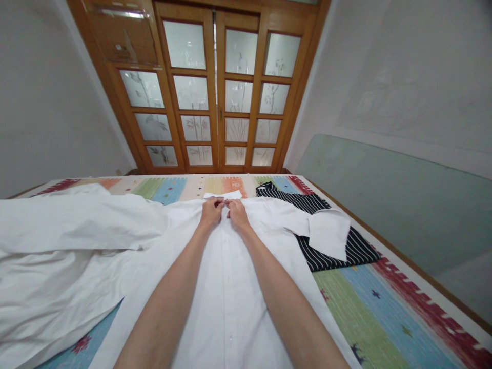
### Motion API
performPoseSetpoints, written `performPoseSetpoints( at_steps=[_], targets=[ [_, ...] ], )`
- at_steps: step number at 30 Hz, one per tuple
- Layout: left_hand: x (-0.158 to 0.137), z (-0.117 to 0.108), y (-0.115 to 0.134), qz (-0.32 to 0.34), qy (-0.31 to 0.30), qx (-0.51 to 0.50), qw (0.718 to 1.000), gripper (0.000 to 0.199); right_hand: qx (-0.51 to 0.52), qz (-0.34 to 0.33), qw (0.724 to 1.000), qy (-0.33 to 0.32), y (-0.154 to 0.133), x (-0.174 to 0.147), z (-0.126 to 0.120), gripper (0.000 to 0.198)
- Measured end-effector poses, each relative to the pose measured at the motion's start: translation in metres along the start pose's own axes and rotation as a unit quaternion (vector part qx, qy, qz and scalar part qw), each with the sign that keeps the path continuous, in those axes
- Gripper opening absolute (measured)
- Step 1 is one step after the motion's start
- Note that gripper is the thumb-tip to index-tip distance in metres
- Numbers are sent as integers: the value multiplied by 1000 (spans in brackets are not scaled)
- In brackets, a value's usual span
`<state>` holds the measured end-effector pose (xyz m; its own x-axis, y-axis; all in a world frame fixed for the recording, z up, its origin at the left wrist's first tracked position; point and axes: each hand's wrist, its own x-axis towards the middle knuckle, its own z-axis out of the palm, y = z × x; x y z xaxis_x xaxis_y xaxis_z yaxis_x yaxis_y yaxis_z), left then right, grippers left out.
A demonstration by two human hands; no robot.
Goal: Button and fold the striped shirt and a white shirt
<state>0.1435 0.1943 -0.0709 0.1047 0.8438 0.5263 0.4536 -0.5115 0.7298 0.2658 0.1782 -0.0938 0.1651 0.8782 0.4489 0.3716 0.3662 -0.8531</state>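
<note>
A white button-up shirt (207, 302) lies spread out flat in front of me, its collar (230, 195) at the far end and its button placket running toward me. Both my arms reach along it to the neck. My left hand (212, 209) pinches the shirt's fabric just below the collar. Close beside it on the right, my right hand (236, 211) also has its fingers closed on the shirt there. The fingertips nearly meet at the placket, and whatever small part sits between them, perhaps a button, is hidden.
More white cloth (57, 287) lies crumpled on the left. A black garment with white stripes (323, 261) rests under the shirt's right sleeve (328, 230). Beneath everything is a colourful patterned cover (369, 302). A pale green panel (384, 189) leans at the right wall; wooden glazed doors (215, 118) stand behind.
</note>
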Motion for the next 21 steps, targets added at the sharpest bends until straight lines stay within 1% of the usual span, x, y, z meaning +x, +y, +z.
performPoseSetpoints(
  at_steps=[4,12,17,21],
  targets=[
    [-2,0,2,5,-9,13,1000,18,-3,33,999,9,-8,-4,-1,27],
    [-5,4,6,12,-5,47,999,17,-45,23,999,3,-15,-4,-2,25],
    [-5,5,3,6,-2,50,999,15,-60,24,997,36,-16,-3,-1,21],
    [-4,5,3,2,1,40,999,15,-50,23,998,42,-15,-3,-2,20]
  ],
)
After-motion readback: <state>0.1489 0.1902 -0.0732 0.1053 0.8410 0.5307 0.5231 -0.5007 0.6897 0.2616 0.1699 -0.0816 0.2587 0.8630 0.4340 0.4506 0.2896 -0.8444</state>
